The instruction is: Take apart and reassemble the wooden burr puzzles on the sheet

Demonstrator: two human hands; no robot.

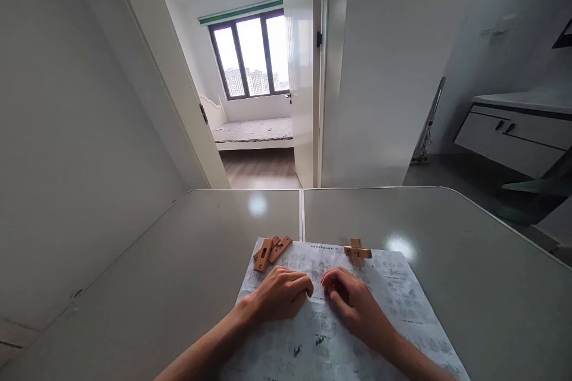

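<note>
While the left hand (pixel 286 293) is curled over the paper (pixel 415 309), grip unclear, the right hand (pixel 355 303) is half-curled, thumb apart from fingers. Wooden pieces (pixel 261 262) lie stacked at the paper's far left, wooden cross (pixel 356 255) far right. Cabinet (pixel 480 136) closed, contents hidden.
</note>
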